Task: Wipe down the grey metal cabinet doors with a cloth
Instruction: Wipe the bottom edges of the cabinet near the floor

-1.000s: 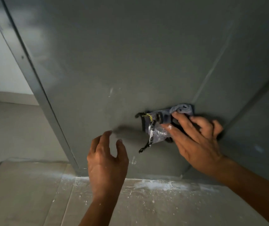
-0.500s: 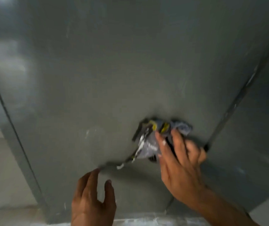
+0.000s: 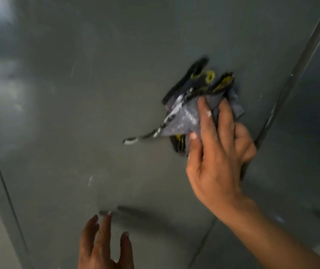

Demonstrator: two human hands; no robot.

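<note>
Cloth (image 3: 192, 113) sits right of centre on the grey cabinet door (image 3: 116, 94), just left of the door seam (image 3: 283, 98). It's bunched up, long axis approx diagonal, lower-left to upper-right. A thin black/white strap (image 3: 141, 137) trails off pointing left. Fabric is grey and speckled w/ black trim and yellow patches; edges are motion-blurred.

R hand (image 3: 217, 156): fingers straight and close together, pressing the cloth flat to the door, thumb at its lower edge.

L hand (image 3: 104, 247): low in frame, fingers loosely spread, holding nothing. Can't tell if the tips touch the door.

Door: smooth painted metal, dull sheen, a few white scuffs.
</note>
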